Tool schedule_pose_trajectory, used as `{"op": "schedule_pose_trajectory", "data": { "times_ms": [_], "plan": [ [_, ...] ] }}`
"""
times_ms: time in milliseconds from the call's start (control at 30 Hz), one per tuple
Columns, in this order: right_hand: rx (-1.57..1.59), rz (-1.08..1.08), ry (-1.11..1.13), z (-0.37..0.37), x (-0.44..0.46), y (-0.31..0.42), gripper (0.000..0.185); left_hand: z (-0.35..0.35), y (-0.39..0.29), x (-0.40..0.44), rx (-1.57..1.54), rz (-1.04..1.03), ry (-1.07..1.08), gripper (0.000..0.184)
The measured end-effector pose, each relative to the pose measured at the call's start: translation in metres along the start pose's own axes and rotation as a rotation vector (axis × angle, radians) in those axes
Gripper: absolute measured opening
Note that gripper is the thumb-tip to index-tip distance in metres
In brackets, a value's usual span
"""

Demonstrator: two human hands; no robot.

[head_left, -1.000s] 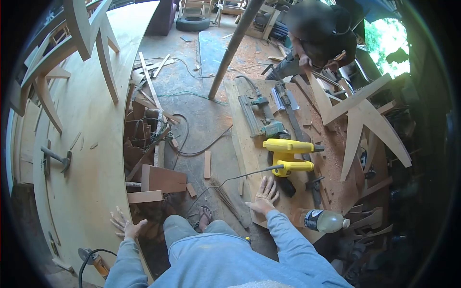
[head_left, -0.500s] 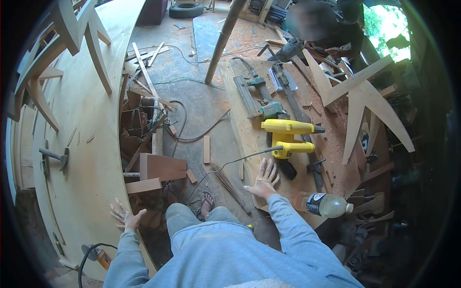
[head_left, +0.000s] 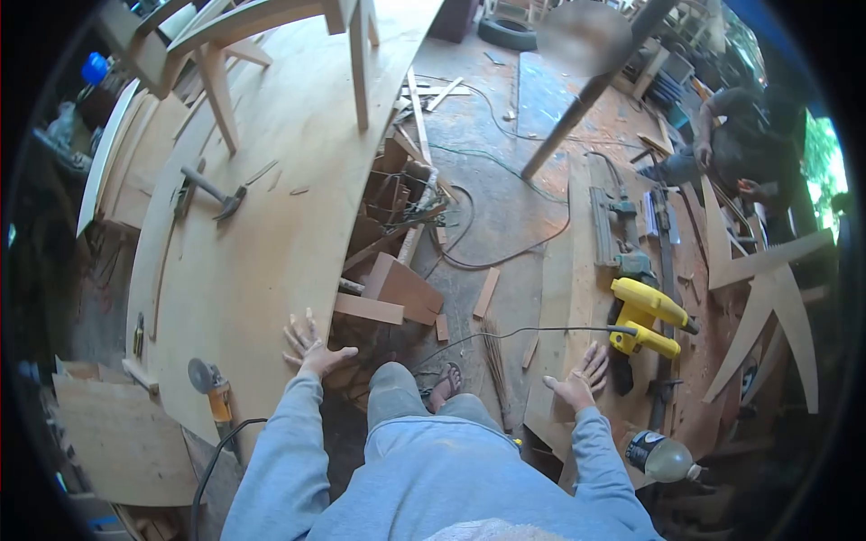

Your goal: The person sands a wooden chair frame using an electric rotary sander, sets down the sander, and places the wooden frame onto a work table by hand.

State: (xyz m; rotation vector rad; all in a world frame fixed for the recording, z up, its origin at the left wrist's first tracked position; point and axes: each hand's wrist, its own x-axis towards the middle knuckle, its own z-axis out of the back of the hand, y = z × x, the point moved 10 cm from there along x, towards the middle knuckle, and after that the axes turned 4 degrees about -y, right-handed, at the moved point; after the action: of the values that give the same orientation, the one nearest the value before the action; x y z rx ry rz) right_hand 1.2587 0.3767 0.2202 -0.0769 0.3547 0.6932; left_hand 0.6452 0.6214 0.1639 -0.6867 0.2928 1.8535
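My left hand (head_left: pixel 316 347) rests with spread fingers at the right edge of the pale plywood sheet (head_left: pixel 262 261), holding nothing. My right hand (head_left: pixel 580 379) lies open on the edge of the wooden workbench (head_left: pixel 555 361). Just beyond its fingers is a yellow blower (head_left: pixel 651 305), its cord running left across the gap. A bottle with a dark label (head_left: pixel 661 457) lies to the right of my right forearm. A claw hammer (head_left: pixel 215 191) rests on the plywood. An angle grinder (head_left: pixel 213 392) sits near the plywood's lower edge.
A nail gun (head_left: pixel 627 239) and a long bar clamp (head_left: pixel 666 243) lie on the bench. Curved wooden frame pieces (head_left: pixel 762 298) stand at right, and a wooden frame (head_left: pixel 216 63) stands on the plywood. Offcuts (head_left: pixel 406 284) and cords clutter the floor gap. Another person (head_left: pixel 753 135) works at far right.
The view has turned left, so the bench, blower and plywood sit farther right in the picture. Both my hands stay open at the surface edges. The other person's posture has changed.
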Motion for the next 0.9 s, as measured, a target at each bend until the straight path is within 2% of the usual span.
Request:
{"op": "schedule_pose_trajectory", "data": {
  "times_ms": [367, 467, 500, 600, 633, 667, 700, 767, 833, 900],
  "plan": [
    [0.031, -0.002, -0.041, 0.007, 0.001, -0.001, 0.158, 0.006, -0.002, -0.004, -0.045, -0.011, 0.004, 0.164],
    [0.062, 0.092, 0.022, -0.005, 0.017, -0.017, 0.16, 0.005, -0.001, -0.004, -0.074, -0.044, -0.004, 0.163],
    [0.058, 0.066, -0.019, 0.026, 0.008, -0.003, 0.138, 0.004, -0.003, -0.004, -0.086, -0.061, -0.006, 0.162],
    [0.019, 0.159, 0.207, 0.051, 0.031, 0.01, 0.098, 0.007, 0.003, -0.005, -0.152, -0.119, -0.037, 0.158],
    [-0.05, 0.289, 0.193, 0.095, 0.002, 0.065, 0.071, 0.003, 0.005, 0.0, -0.181, -0.151, -0.06, 0.156],
    [0.009, 0.435, 0.084, 0.12, -0.008, 0.1, 0.071, 0.003, 0.006, -0.002, -0.208, -0.181, -0.082, 0.155],
    [0.11, 0.434, -0.002, 0.164, -0.044, 0.142, 0.072, 0.019, 0.002, -0.02, -0.189, -0.167, -0.063, 0.151],
    [0.041, 0.754, -0.566, 0.247, -0.126, 0.225, 0.074, 0.005, 0.009, -0.006, -0.423, -0.322, -0.176, 0.15],
    [0.325, 0.925, -0.628, 0.311, -0.218, 0.294, 0.077, 0.001, 0.009, -0.022, -0.604, -0.426, -0.282, 0.141],
    [0.479, 1.094, -0.729, 0.326, -0.281, 0.329, 0.078, -0.004, -0.012, -0.053, -0.97, -0.554, -0.128, 0.133]
  ]
}}
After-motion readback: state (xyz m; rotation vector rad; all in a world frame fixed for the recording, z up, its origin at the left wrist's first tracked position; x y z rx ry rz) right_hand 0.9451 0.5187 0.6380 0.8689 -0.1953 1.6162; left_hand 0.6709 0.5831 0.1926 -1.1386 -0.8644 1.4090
